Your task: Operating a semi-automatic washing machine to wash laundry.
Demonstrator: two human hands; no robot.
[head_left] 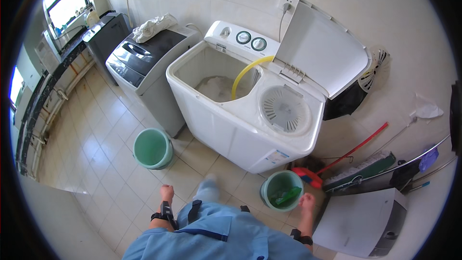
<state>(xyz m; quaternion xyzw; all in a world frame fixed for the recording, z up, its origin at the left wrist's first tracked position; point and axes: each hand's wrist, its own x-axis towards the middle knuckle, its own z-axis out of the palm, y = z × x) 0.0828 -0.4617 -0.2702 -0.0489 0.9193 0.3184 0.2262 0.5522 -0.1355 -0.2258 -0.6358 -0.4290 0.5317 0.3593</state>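
Observation:
My left hand hangs with curled fingers below a green plastic bucket, touching nothing. Beside the rim of a second green bucket is my right hand, its fingers also curled; whether it touches the rim I cannot tell. That bucket holds a bright green object. In front of me stands a white twin-tub washing machine with its spin-side lid raised. A yellow hose runs into its wash tub, where cloudy water or wet fabric shows. The spin tub has a slotted plastic cover.
A grey top-loading washer with a white cloth on top stands left. At right are a red-handled broom, a green-backed mop and a grey-white appliance. A dark ledge with pipes under it lines the left side.

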